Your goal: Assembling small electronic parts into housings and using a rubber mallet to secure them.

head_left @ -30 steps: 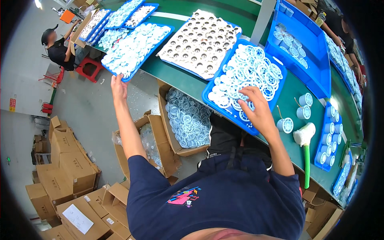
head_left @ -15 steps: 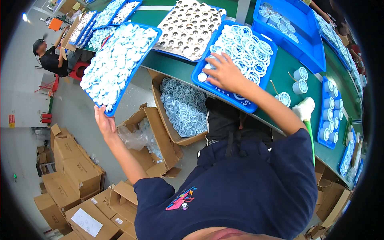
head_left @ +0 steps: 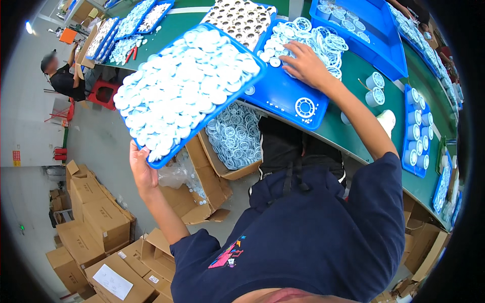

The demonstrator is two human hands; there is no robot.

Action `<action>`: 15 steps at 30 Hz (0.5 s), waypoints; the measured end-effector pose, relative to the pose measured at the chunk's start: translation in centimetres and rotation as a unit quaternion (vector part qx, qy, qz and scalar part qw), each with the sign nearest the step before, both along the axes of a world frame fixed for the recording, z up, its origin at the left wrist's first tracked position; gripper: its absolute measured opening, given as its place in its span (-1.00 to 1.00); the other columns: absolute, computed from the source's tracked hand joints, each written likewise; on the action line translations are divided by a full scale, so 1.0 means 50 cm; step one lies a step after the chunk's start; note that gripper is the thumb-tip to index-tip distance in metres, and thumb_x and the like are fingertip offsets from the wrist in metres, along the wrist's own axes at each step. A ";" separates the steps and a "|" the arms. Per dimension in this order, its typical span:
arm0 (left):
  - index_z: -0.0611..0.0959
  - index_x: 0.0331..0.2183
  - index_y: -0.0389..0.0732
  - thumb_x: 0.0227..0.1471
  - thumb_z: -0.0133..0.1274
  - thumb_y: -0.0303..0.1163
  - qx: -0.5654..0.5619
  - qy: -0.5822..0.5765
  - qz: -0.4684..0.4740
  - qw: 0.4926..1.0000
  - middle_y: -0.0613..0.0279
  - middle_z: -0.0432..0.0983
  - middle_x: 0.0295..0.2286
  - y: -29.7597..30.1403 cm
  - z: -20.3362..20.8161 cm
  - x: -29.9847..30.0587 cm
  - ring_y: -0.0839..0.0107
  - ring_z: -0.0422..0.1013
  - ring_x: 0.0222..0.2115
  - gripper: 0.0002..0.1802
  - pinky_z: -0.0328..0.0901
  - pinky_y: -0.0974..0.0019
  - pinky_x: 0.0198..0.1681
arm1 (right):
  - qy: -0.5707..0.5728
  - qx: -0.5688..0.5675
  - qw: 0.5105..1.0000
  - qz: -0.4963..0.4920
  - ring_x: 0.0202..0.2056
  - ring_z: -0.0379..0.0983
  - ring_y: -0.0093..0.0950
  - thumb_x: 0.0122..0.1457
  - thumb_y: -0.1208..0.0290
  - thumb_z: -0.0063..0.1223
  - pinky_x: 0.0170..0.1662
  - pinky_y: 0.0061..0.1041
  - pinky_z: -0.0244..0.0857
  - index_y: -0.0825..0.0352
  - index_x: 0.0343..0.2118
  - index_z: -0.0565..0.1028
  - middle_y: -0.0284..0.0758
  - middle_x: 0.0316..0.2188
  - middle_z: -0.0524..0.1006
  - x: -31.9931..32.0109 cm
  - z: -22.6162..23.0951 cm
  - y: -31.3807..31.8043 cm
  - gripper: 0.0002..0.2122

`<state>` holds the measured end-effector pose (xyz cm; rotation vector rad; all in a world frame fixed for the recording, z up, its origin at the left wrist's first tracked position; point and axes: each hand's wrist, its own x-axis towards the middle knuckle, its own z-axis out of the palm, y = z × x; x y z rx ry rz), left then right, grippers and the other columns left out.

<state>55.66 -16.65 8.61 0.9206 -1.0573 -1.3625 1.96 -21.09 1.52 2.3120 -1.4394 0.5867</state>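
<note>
My left hand (head_left: 144, 169) grips the near corner of a blue tray (head_left: 260, 69) heaped with pale round caps (head_left: 182, 86). That tray is raised and tilted, its right corner over a second blue tray (head_left: 280, 102) on the bench. In the second tray my right hand (head_left: 307, 65) rests with fingers spread against a pile of pale plastic rings (head_left: 328, 45). A few white caps (head_left: 272, 52) lie beside its fingertips. One loose ring (head_left: 305, 107) and small white bits sit on the tray's bare near part.
Behind stands a tray of white parts with dark centres (head_left: 242, 20). To the right are a deep blue bin (head_left: 374, 48), white cups (head_left: 375, 96) and a tray of cups (head_left: 414, 132). Below the bench, a carton (head_left: 242, 174) holds more rings. Red-handled pliers (head_left: 131, 54) lie far left.
The cap tray has swung right, over the second tray. My right hand has moved farther away, and the rings are now bunched at the far end, baring the near part.
</note>
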 end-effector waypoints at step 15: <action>0.44 -0.09 -0.23 0.13 0.17 -0.52 0.061 -0.026 -0.140 0.988 0.13 0.52 -0.07 0.008 -0.008 -0.087 0.41 0.48 -0.05 -0.67 0.40 0.29 0.10 | -0.199 0.080 0.976 0.048 0.29 0.23 0.00 0.18 -0.01 0.24 0.33 -0.02 0.10 0.13 0.23 0.44 -0.06 0.24 0.35 0.190 0.069 0.093 -0.41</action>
